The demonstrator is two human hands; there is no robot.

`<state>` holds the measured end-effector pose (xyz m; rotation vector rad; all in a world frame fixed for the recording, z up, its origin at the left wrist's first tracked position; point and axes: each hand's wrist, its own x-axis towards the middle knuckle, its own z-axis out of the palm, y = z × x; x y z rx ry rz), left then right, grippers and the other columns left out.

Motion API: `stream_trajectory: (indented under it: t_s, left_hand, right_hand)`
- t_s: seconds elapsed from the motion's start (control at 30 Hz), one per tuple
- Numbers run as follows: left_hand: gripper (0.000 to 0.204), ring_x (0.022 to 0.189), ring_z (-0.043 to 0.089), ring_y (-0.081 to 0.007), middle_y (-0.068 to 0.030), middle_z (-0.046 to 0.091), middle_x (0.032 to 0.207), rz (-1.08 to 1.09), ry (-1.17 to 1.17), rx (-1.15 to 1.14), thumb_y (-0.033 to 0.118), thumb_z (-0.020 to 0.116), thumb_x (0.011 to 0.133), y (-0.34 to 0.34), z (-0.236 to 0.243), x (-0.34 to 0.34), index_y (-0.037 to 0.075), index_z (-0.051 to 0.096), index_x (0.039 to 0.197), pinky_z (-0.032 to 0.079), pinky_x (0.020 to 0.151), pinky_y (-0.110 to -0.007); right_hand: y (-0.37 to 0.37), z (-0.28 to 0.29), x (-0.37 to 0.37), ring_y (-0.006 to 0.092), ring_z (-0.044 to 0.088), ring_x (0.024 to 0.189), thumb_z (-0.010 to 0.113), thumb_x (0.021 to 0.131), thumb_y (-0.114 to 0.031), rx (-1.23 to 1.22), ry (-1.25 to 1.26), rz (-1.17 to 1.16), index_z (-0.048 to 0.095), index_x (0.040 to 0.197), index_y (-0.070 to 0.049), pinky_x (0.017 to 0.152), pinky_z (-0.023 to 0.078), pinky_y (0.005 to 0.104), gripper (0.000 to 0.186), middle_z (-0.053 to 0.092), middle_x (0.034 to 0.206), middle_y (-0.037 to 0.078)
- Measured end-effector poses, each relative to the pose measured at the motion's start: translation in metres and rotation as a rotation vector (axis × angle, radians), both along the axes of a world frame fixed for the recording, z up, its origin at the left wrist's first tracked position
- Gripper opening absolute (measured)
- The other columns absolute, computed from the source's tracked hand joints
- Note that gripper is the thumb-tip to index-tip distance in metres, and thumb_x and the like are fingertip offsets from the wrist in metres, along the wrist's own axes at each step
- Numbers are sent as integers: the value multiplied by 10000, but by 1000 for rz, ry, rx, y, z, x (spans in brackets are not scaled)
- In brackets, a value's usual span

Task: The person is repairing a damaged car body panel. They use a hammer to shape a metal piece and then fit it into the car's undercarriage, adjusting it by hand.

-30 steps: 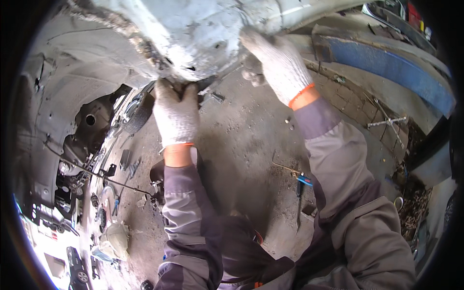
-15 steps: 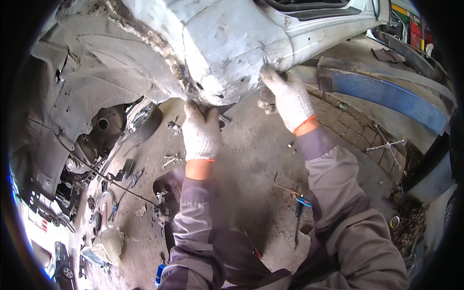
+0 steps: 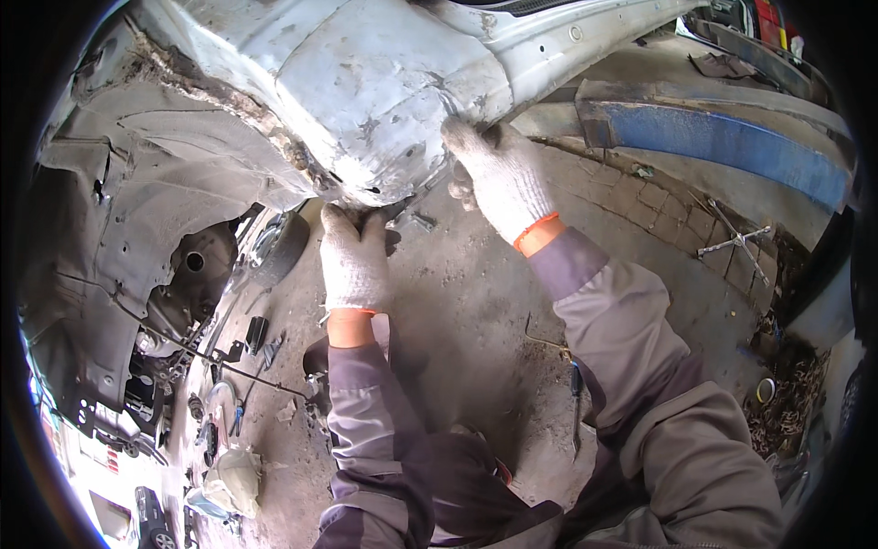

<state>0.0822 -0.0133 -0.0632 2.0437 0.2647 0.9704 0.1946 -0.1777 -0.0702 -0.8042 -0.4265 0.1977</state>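
Note:
A dented, scuffed silver-white car body panel (image 3: 380, 101) reaches in from the top, its lower corner bent and rust-marked. My left hand (image 3: 355, 265), in a white knit glove with an orange cuff, is closed on the panel's bottom edge, with its fingertips partly hidden. Further right, my right hand (image 3: 505, 181), gloved alike, grips the corner where the panel meets the sill (image 3: 585, 41). Its fingers are curled, and what lies behind them cannot be seen. To the left of the panel opens a grey, dusty wheel arch (image 3: 174, 156).
A wheel (image 3: 279, 247) lies under the wheel arch. A screwdriver (image 3: 575, 398) rests on the dusty floor by my right sleeve. On the right are a blue bumper-like part (image 3: 722, 146) and a cross-shaped lug wrench (image 3: 739, 241). Several tools and a pale bag (image 3: 233, 482) lie at left.
The view has shifted, so the panel and both hands appear further left. Both hands keep their places on the panel's edge.

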Motion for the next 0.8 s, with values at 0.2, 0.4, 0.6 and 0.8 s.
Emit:
stream_trajectory:
  t_s: [0.2, 0.4, 0.6, 0.8]
  left_hand:
    - [291, 646, 707, -175, -173, 731, 1060, 58, -29, -36, -20, 608, 992, -1, -6, 7, -61, 491, 1255, 541, 534, -301]
    - [283, 650, 734, -211, -187, 733, 1015, 127, -17, 161, 48, 614, 986, 1, -6, 6, -82, 498, 1209, 557, 538, -316]
    - [318, 699, 741, -215, -210, 724, 1059, 72, -19, 153, 53, 599, 990, 8, -7, 5, -91, 462, 1239, 579, 580, -323]
    - [333, 686, 731, -220, -216, 722, 1066, 64, 37, 78, 65, 581, 1000, -5, -2, 6, -93, 458, 1266, 572, 572, -337]
  right_hand:
    - [17, -5, -7, 162, 613, 535, 757, 941, -462, -24, -101, -206, 690, 906, 47, 502, 498, 340, 514, 665, 712, 78]
    - [53, -20, 5, 212, 636, 735, 766, 955, -370, 43, -128, -255, 588, 1084, 50, 658, 497, 352, 475, 684, 906, 130]
    - [18, -21, 21, 125, 574, 570, 757, 976, -283, -39, -330, 61, 606, 1010, -34, 482, 461, 284, 294, 622, 768, 40]
    - [-26, -9, 17, 202, 675, 612, 585, 1068, -528, 5, -16, 398, 584, 1064, -36, 497, 504, 306, 492, 657, 736, 73]
